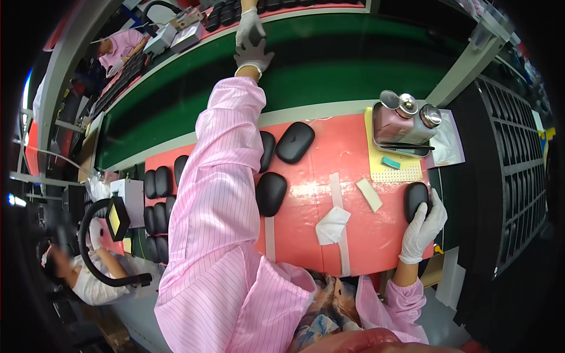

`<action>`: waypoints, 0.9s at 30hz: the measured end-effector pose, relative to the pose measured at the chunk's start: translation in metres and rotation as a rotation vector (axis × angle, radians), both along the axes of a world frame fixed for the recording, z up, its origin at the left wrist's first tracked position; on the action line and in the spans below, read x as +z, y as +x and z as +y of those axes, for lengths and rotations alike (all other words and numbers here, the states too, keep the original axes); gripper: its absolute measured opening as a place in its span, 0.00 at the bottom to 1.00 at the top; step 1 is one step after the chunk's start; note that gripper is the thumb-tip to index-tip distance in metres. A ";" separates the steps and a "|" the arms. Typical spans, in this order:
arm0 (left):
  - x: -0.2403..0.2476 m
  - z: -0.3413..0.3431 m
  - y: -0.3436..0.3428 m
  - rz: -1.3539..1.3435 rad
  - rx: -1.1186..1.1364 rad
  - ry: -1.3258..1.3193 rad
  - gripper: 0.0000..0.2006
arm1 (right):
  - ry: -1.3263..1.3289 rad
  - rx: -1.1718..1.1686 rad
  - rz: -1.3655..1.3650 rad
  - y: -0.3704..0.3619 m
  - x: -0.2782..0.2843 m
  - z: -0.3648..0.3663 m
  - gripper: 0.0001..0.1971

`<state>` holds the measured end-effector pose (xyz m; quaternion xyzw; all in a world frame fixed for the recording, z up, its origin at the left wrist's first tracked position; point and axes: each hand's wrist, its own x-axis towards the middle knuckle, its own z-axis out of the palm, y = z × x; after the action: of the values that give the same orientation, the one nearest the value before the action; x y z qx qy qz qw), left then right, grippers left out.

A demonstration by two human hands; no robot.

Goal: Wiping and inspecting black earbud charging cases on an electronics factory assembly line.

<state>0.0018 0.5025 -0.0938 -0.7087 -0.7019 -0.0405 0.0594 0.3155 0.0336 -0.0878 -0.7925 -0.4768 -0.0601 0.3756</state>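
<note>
My left arm stretches far across the green conveyor belt [353, 59]. At its end my gloved left hand [254, 57] has its fingers spread, and I see nothing in it. Its fingertips meet or overlap another person's white-gloved hand [249, 26] coming from the far side. At the right edge of the pink mat, my gloved right hand [425, 228] has its fingers and thumb around a black oval case [415, 200]. Two more black cases, one upper [295, 143] and one lower [272, 194], lie right of my left sleeve, which partly hides a third [266, 151].
Several black cases [156, 182] stand in rows left of my sleeve. A metal tray holds pump bottles [393, 122] at the back right. A folded white cloth [332, 226] and a pale strip [369, 195] lie on the pink mat [306, 235]. A black rack [512, 170] stands at right.
</note>
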 end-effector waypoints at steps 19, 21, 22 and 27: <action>0.105 -0.272 0.046 0.368 -0.646 -0.431 0.30 | 0.126 0.110 -0.090 0.002 0.006 0.002 0.17; 0.087 -0.288 0.026 -0.453 -0.779 -0.199 0.30 | 0.232 0.152 -0.201 -0.010 0.022 -0.003 0.19; 0.104 -0.305 0.029 -0.591 -0.773 -0.401 0.32 | 0.329 0.351 -0.081 -0.016 0.028 0.000 0.23; 0.132 -0.390 0.017 -1.106 -0.639 -0.918 0.32 | 0.027 1.190 0.394 -0.069 0.081 0.002 0.35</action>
<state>0.0189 0.1126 0.0379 -0.7066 -0.3382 -0.1084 -0.6120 0.2465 0.0358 -0.0068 -0.3825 -0.7573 0.3006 0.4356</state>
